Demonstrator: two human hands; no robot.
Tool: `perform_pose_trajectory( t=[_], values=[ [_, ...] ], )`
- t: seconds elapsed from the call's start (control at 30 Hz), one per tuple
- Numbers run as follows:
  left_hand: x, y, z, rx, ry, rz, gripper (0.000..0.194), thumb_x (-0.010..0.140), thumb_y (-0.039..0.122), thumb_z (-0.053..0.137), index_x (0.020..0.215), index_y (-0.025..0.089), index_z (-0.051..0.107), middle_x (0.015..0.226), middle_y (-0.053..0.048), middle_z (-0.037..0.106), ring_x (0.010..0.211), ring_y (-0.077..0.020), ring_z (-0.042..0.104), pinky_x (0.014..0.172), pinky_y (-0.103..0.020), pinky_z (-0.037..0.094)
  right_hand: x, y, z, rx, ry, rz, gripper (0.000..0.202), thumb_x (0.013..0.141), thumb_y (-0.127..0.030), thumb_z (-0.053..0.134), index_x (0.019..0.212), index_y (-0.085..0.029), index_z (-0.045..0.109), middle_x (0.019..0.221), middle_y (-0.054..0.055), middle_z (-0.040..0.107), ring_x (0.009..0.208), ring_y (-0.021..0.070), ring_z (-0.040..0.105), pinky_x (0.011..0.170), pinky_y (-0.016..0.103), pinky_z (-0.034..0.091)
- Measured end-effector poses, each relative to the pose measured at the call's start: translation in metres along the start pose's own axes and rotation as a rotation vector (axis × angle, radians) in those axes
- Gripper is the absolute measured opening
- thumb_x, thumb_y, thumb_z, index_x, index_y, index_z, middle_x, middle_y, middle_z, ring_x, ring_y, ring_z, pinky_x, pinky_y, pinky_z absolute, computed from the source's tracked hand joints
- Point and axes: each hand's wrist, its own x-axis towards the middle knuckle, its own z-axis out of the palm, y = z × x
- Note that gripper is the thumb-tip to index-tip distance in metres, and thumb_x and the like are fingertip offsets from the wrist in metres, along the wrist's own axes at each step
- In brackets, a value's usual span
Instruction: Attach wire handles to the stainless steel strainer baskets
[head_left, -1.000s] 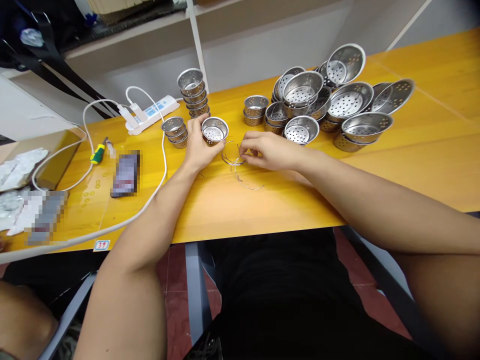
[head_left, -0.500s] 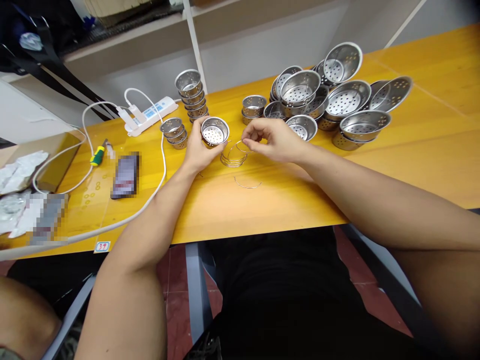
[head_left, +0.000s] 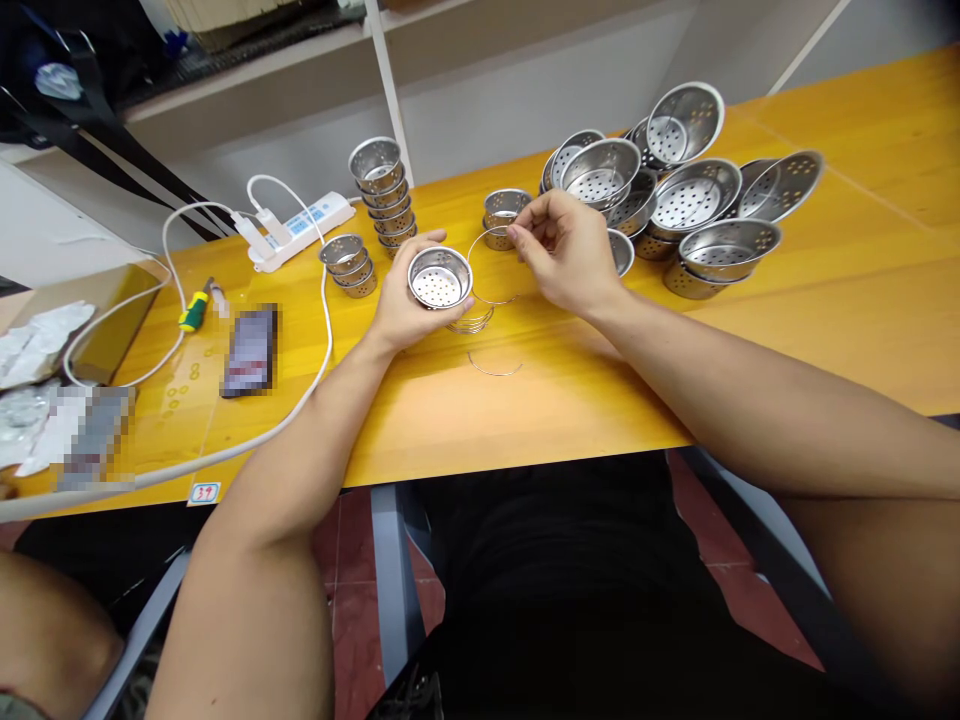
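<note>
A small perforated metal cup (head_left: 441,280) is gripped by my left hand (head_left: 401,305), its mouth tipped up toward me. My right hand (head_left: 566,250) pinches a thin curved wire (head_left: 475,240) between thumb and fingertips, and the wire arcs over toward the cup's right rim. Whether the wire touches the cup I cannot tell. Below the cup, several bent wires (head_left: 474,322) lie bunched on the yellow table (head_left: 585,400). One separate curved wire (head_left: 495,372) rests nearer the front edge.
Perforated cups stand in a tall stack (head_left: 379,190) and a short stack (head_left: 349,265) at left, with a larger group (head_left: 694,195) at right. A power strip (head_left: 304,230), white cable (head_left: 328,330), screwdriver (head_left: 195,312) and phone (head_left: 250,350) occupy the left side.
My right hand has risen slightly and moved right, lifting the wire off the bunch. The cup in my left hand has come a little closer and to the right.
</note>
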Motion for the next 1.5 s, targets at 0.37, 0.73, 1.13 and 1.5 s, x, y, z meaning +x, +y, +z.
perform_pose_trajectory(
  t=[0.37,0.73,1.13,1.5],
  values=[
    [0.000,0.019,0.003,-0.056,-0.090,0.028,0.104,0.083,0.092,0.103,0.161,0.034,0.063,0.190,-0.018,0.063,0.174,-0.0432,0.072,0.144,-0.072,0.063,0.000,-0.015,-0.007,-0.141,0.021,0.002,0.056,0.125,-0.084,0.046,0.133,-0.036,0.074,0.136,0.017,0.085,0.116,0.0403,0.076,0.105,0.064,0.065],
    [-0.001,0.036,0.004,-0.130,-0.137,0.023,0.104,0.081,0.092,0.104,0.158,0.030,0.072,0.177,-0.018,0.075,0.177,-0.0431,0.069,0.148,-0.065,0.060,0.004,-0.001,0.000,-0.172,0.007,0.006,0.045,0.126,-0.072,0.054,0.130,-0.032,0.075,0.133,0.019,0.084,0.112,0.0394,0.077,0.104,0.061,0.067],
    [0.003,0.046,0.003,-0.055,-0.144,0.063,0.083,0.085,0.081,0.104,0.141,0.026,0.076,0.139,-0.011,0.085,0.133,-0.0338,0.085,0.125,-0.052,0.070,-0.003,-0.024,0.000,-0.190,-0.284,-0.248,0.035,0.121,-0.049,0.067,0.145,-0.031,0.085,0.143,0.019,0.079,0.138,0.0455,0.072,0.121,0.065,0.059],
    [0.001,0.015,0.008,0.027,0.026,-0.044,0.118,0.079,0.096,0.102,0.168,0.038,0.051,0.164,-0.012,0.072,0.161,-0.0424,0.075,0.144,-0.069,0.060,0.001,0.002,0.003,-0.127,-0.165,-0.058,0.036,0.120,-0.059,0.070,0.134,-0.030,0.084,0.124,0.016,0.082,0.102,0.0361,0.080,0.098,0.056,0.071]
  ],
)
